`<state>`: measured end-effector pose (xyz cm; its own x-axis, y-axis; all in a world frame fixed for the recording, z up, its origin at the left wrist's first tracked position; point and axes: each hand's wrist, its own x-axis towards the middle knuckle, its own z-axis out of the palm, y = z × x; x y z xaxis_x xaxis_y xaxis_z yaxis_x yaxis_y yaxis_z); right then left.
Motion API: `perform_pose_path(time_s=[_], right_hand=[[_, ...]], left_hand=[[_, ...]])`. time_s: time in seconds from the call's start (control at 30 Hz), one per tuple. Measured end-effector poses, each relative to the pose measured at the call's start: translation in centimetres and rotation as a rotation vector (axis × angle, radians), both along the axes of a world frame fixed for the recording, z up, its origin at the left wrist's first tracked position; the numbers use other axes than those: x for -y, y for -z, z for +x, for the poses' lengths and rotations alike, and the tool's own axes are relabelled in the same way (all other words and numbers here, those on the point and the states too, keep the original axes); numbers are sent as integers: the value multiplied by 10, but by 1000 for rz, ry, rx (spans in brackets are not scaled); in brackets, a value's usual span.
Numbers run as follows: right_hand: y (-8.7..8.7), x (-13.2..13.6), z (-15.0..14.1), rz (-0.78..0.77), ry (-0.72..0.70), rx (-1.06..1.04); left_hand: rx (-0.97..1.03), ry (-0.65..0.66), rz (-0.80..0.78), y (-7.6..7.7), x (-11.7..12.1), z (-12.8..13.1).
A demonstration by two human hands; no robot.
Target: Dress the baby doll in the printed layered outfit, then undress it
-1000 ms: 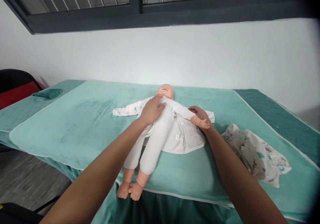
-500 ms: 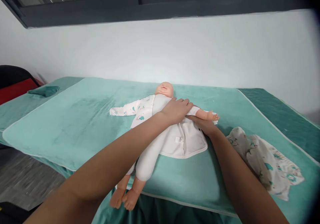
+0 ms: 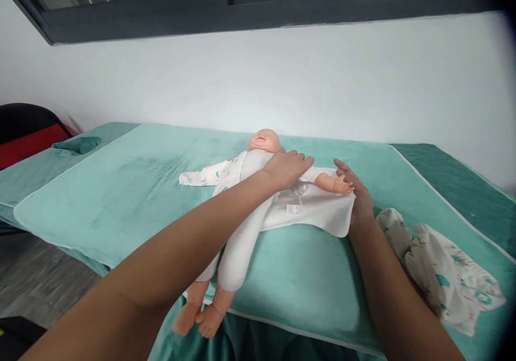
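A baby doll (image 3: 249,241) in white underclothes lies on its back on the bed, its head toward the wall. One arm is in a printed sleeve of a white baby shirt (image 3: 322,214); the shirt's other half spreads inside out, label showing, under the doll's other arm. My left hand (image 3: 287,168) rests over the doll's shoulder at my right, fingers curled around it. At the doll's outstretched hand, my right hand (image 3: 360,202) has its fingers apart, beside the shirt's edge. Whether its palm touches the cloth is hidden.
A crumpled printed baby garment (image 3: 443,275) lies to the right of my right forearm. The bed carries a green plush mat (image 3: 100,200) with white piping. Behind it rise a white wall (image 3: 201,81) and a dark window frame (image 3: 161,17). A black and red chair (image 3: 30,135) stands at left.
My right hand has moved from under the doll's arm outward to its hand, fingers now apart. The shirt's loose half has shifted up and right. My left hand stays at the shoulder.
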<state>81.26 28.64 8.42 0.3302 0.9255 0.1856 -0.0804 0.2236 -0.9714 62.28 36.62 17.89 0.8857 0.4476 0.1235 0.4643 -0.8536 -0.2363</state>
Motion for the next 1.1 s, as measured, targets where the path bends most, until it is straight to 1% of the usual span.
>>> perform_pose_path(time_s=[0.17,0.27,0.33,0.43,0.53,0.6,0.67,0.7,0.8,0.87,0.97,1.03,1.1], right_hand=[[-6,10,-2,-39,71,-294],[-11,13,-5,-18,93,-410],[-14,15,-7,13,106,-494],[-19,18,-13,47,125,-603],[-23,20,-17,53,111,-653],[-25,20,-18,60,92,-671],[-25,21,-19,70,53,-675],[-24,21,-19,74,31,-668],[-21,21,-20,66,-31,-600],[-19,21,-21,58,-57,-530],[-18,22,-22,71,-71,-440],[-17,24,-22,85,-86,-411],[-15,26,-24,96,-111,-399]], left_hand=[[-75,-115,67,-13,-6,3],[-149,-166,64,-22,-8,2],[-193,-189,62,-24,-7,2],[-247,-288,72,-20,-5,7],[-294,-429,94,-10,-5,18],[-340,-472,101,-2,-6,25],[-333,-465,65,4,-7,27],[-290,-448,27,6,-7,27],[-78,-374,-85,10,-8,21],[6,-307,-157,12,-11,16],[15,-208,-308,14,-14,13],[9,-204,-363,16,-15,14],[10,-231,-355,17,-13,17]])
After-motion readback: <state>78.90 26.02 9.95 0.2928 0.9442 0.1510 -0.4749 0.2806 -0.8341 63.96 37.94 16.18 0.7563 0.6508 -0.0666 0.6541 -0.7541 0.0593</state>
